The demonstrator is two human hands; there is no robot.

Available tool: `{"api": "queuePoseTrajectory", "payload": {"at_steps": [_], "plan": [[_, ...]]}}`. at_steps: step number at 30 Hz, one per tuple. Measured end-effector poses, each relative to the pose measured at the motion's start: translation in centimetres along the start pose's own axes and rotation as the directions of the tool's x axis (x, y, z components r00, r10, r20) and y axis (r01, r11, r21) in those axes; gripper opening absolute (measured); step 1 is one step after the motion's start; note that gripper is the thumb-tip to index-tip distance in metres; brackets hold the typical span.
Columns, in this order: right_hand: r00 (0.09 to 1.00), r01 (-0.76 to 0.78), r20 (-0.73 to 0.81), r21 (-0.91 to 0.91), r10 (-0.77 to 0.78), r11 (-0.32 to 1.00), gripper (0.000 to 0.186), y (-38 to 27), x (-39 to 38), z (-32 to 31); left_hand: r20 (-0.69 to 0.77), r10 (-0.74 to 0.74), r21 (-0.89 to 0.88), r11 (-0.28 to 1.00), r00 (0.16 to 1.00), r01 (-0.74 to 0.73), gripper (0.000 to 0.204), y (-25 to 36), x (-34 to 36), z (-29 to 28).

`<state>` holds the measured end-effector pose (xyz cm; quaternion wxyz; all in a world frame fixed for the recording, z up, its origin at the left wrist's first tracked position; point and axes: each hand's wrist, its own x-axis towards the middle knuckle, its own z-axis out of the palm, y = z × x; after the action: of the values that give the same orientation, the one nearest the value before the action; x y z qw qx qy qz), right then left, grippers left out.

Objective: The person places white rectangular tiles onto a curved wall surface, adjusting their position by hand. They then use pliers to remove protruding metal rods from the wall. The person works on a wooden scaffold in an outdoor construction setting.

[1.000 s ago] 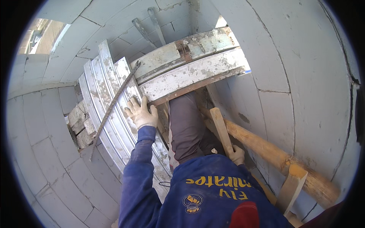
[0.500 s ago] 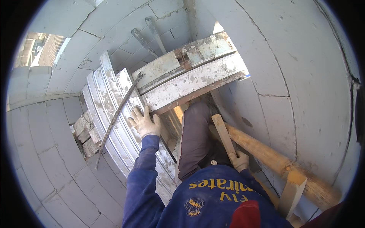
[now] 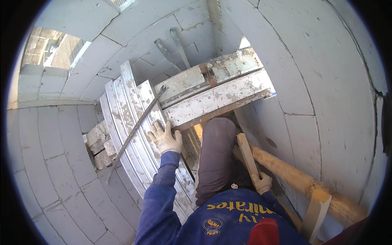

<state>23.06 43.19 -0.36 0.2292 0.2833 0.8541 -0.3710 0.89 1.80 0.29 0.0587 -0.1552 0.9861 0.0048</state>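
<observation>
My left hand, in a pale work glove, lies with spread fingers on the paint-spattered metal planks at left of centre. A ribbed steel bar rests slantwise across those planks, just left of my fingers and apart from them. At the right, my right hand, also gloved, is wrapped round the lower part of a squared wooden batten. A thick round pole runs behind this batten, down to the right. Where the batten's lower end goes is hidden by my hand and body.
Grey block walls enclose me. Ahead, a second spattered metal plank platform spans crosswise, with two narrow bars behind it. Between platform and my leg is a gap. Another wooden piece crosses the pole at lower right.
The whole view has shifted, so the scene sits slightly lower and further right. Both hands keep their places on the planks and the batten.
</observation>
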Motion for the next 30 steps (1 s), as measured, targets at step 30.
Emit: {"api": "queuePoseTrajectory", "payload": {"at_steps": [30], "plan": [[0.957,-0.23,0.187,0.022,0.222,0.973,0.063,0.6,0.8,0.3,0.047,0.082,-0.096,0.992,0.996,-0.077,0.07,-0.5,1.4,-0.5]]}}
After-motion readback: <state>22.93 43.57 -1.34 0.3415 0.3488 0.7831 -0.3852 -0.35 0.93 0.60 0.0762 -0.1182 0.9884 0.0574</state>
